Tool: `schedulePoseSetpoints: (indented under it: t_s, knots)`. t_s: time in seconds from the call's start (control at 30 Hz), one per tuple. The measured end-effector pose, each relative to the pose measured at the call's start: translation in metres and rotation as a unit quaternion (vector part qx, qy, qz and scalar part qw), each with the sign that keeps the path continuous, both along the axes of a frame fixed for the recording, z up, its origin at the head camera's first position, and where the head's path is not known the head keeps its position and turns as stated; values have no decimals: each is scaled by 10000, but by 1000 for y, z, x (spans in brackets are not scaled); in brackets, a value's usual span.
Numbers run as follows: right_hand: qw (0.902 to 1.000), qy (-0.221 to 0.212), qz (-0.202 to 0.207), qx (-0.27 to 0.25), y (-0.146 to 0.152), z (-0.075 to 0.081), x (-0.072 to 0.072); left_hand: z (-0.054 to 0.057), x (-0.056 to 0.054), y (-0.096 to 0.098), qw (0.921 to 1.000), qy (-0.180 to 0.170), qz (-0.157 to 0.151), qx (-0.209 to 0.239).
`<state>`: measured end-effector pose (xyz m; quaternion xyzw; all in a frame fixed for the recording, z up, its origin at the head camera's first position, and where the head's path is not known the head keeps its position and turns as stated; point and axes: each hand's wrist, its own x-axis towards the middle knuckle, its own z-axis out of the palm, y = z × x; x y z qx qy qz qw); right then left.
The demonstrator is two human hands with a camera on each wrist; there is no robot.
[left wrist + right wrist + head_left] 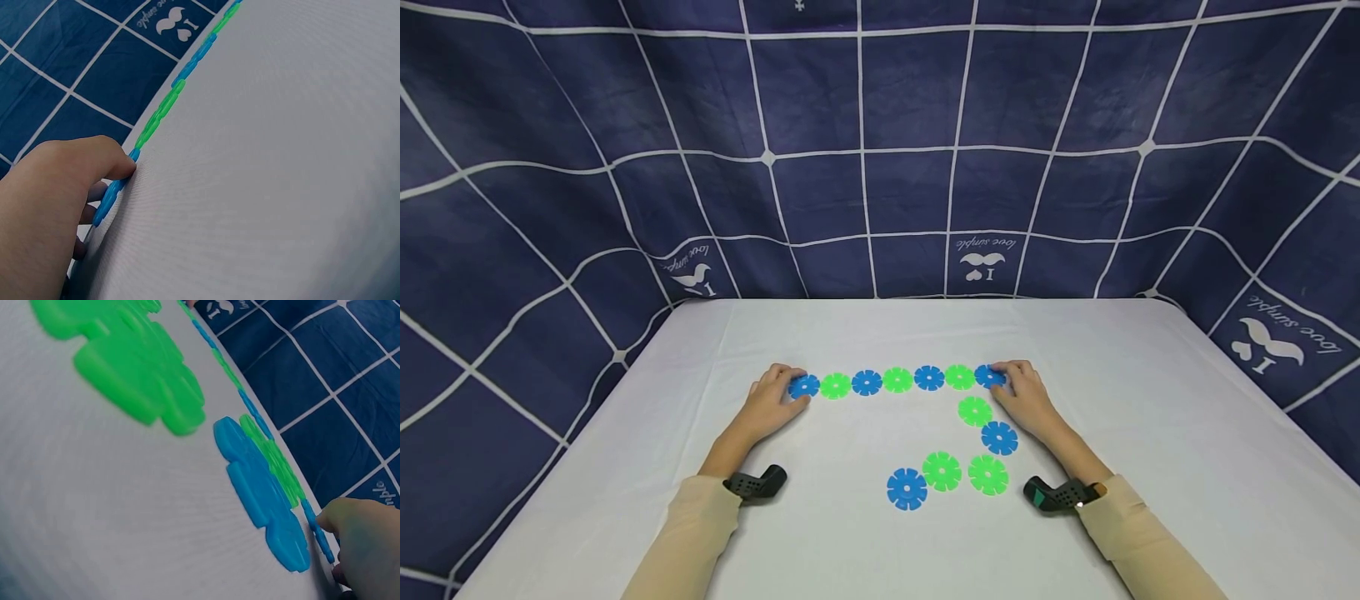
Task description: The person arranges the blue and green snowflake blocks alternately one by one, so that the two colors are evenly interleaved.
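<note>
Notched discs (862, 382) in blue and green are lying flat on a white tabletop (835, 442), seven of them forming a row that is running between two hands. At the far left, a beige sleeve (700, 512) is ending just above a black wrist device (752, 485). Beyond it, the left hand (767, 404) is pinching the leftmost blue disc (800, 387), its thumb pressing the near edge and its fingers curling behind; the disc is sitting between them, at the row's very end. Rightward, green and blue discs are alternating, each touching the next. Nearer the person, a lower blue disc (898, 488) is touching a green disc (942, 479) on its right. An upper green disc (968, 411) is lying just below the row, meeting a right-hand blue disc (1006, 437) at its lower right. Under that pair, another green disc (988, 482) is resting apart from the first green one. The rightmost blue disc (985, 377) is lying between the thumb and fingers of the right hand (1026, 404), which is gripping it by its outer side. Dark blue curtains (910, 192) are hanging behind everything.
</note>
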<state>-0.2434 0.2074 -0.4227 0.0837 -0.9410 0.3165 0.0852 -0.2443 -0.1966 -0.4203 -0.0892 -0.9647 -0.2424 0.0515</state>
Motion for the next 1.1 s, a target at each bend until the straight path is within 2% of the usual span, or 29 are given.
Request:
schedulePoseSetpoints:
  t_s: [0.27,0.47,0.63,0.77,0.87,1.1]
  knots:
    - [9978,-46,385,-531,5,9,0,0,0,0,10000,42,-28,40]
    - [9922,-149,1080,-604,10,14,1,0,0,0,10000,51,-35,41]
    - [9821,-521,1651,-742,9,21,8,0,0,-1,10000,38,-43,42]
    - [9761,-720,1943,-662,8,19,10,0,1,-1,10000,30,-26,52]
    - [9745,-640,2089,-519,8,11,7,-1,2,-1,10000,37,-32,67]
    - [9782,-514,2010,-90,8,7,7,-1,0,-1,9999,89,-66,38]
